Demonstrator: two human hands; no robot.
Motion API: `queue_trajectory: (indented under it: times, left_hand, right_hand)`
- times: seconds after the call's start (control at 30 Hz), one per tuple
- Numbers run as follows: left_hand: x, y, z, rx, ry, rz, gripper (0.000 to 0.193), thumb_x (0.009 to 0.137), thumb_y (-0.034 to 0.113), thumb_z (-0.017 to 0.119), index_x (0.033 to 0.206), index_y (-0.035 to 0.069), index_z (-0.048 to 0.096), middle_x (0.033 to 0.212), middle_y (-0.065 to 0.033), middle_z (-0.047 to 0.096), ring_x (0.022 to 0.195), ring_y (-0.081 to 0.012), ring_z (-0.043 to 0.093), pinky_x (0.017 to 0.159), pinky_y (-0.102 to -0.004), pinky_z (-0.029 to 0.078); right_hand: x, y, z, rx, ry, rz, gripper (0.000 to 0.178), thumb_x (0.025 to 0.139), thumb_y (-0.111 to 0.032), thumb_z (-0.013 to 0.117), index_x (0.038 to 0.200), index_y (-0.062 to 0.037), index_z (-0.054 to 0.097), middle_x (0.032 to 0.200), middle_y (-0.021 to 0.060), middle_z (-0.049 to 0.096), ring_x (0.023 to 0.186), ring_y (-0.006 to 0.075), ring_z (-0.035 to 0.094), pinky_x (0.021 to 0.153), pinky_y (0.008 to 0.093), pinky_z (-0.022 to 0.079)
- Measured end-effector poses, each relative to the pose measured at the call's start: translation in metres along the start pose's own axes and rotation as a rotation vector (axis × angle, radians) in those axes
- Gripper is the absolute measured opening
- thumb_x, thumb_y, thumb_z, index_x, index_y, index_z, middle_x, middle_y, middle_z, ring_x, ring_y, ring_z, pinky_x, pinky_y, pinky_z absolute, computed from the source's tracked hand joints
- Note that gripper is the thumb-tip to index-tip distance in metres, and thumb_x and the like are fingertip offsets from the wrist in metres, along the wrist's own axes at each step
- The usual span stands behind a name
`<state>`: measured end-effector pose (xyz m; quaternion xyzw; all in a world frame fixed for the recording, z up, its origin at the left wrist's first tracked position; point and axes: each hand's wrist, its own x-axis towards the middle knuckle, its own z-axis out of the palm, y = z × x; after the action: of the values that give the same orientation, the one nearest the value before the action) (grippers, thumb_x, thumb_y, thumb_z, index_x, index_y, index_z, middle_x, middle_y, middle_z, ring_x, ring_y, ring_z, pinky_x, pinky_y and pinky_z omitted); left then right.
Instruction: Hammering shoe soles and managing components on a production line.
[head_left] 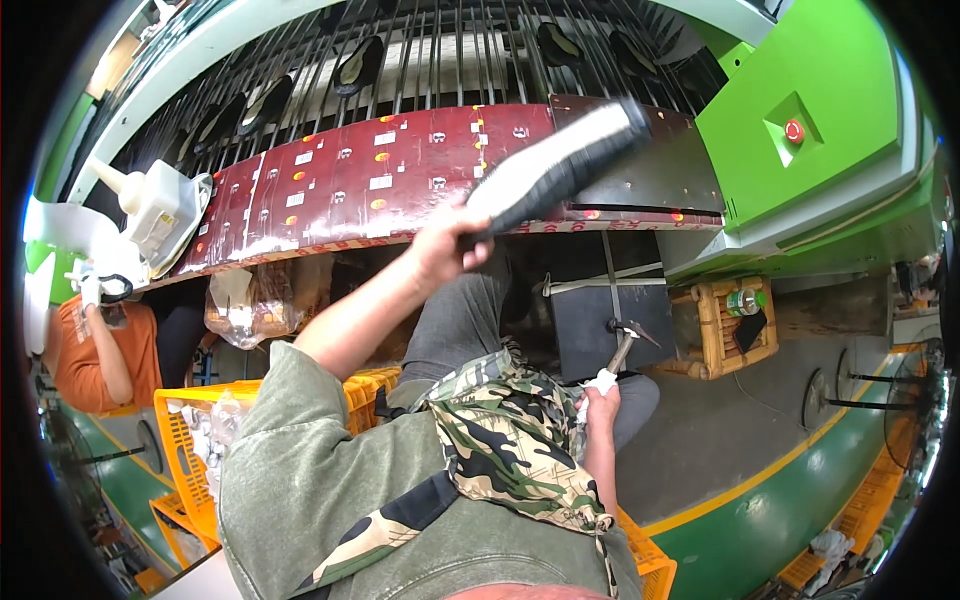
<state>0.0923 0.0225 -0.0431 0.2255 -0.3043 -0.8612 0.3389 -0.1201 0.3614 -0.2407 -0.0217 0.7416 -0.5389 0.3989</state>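
My left hand (450, 245) is closed around one end of a dark shoe (560, 165) with a pale, whitish underside. The shoe is raised at a slant over the red-topped bench (340, 185) and blurred by motion. Lower down, beside my right thigh, my right hand (602, 405) grips a hammer (622, 350) by its handle. White wrapping (601, 381) shows on the handle just above my fingers. The hammer's metal head points away from me, over a dark block (590, 330) with a strap across it.
Several dark shoes (358, 66) rest on metal rods behind the bench. A green cabinet (800, 90) with a red button stands right, near a bamboo stool (712, 325) holding a bottle. At left are a white plastic container (160, 215), a co-worker in orange (105, 350) and a yellow crate (185, 470).
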Motion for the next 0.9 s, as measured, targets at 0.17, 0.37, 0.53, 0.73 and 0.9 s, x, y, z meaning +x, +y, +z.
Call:
queue_trajectory:
  times: [0.17, 0.37, 0.53, 0.73, 0.9]
  left_hand:
    - [0.100, 0.067, -0.031, 0.143, 0.290, 0.364, 0.022, 0.087, 0.008, 0.064, 0.104, 0.001, 0.053, 0.077, -0.0077, 0.062, 0.047, -0.0158, 0.057, 0.036, -0.0246, 0.039]
    - [0.211, 0.128, -0.103, 0.300, 0.552, 0.256, 0.015, 0.092, 0.019, 0.065, 0.097, 0.005, 0.065, 0.079, -0.0095, 0.070, 0.050, -0.0132, 0.056, 0.038, -0.0229, 0.039]
    - [0.250, 0.156, -0.133, 0.227, 0.575, 0.040, 0.027, 0.095, 0.033, 0.064, 0.099, 0.007, 0.061, 0.080, -0.0089, 0.067, 0.050, -0.0099, 0.055, 0.035, -0.0185, 0.038]
    - [0.260, 0.144, -0.125, 0.472, 0.576, -0.002, 0.025, 0.092, 0.030, 0.069, 0.090, 0.006, 0.065, 0.073, -0.0077, 0.065, 0.049, -0.0124, 0.055, 0.038, -0.0232, 0.038]
    - [0.258, 0.134, -0.116, 0.858, 0.823, 0.088, 0.043, 0.083, 0.046, 0.075, 0.085, 0.003, 0.068, 0.071, -0.0063, 0.066, 0.050, -0.0127, 0.056, 0.043, -0.0284, 0.042]
  right_hand:
    - [-0.001, -0.002, 0.002, 0.016, 0.014, -0.014, 0.025, 0.081, 0.004, 0.055, 0.105, -0.0009, 0.049, 0.069, 0.0085, 0.056, 0.044, 0.0188, 0.055, 0.041, 0.0325, 0.048]
    - [0.003, 0.003, 0.002, -0.041, 0.012, -0.020, 0.029, 0.080, 0.004, 0.056, 0.108, -0.0005, 0.051, 0.071, 0.0091, 0.059, 0.046, 0.0189, 0.057, 0.042, 0.0323, 0.048]
    - [0.008, 0.014, 0.000, -0.053, 0.020, -0.022, 0.038, 0.079, 0.003, 0.056, 0.117, 0.0003, 0.051, 0.073, 0.0091, 0.060, 0.046, 0.0192, 0.057, 0.043, 0.0324, 0.049]
    - [0.006, 0.010, 0.004, -0.056, 0.033, -0.020, 0.036, 0.080, 0.002, 0.057, 0.115, -0.0001, 0.051, 0.073, 0.0091, 0.060, 0.046, 0.0190, 0.058, 0.042, 0.0323, 0.049]
    - [0.005, 0.008, 0.007, -0.066, 0.012, -0.043, 0.030, 0.083, 0.001, 0.059, 0.111, -0.0006, 0.052, 0.073, 0.0088, 0.060, 0.046, 0.0188, 0.058, 0.042, 0.0328, 0.049]
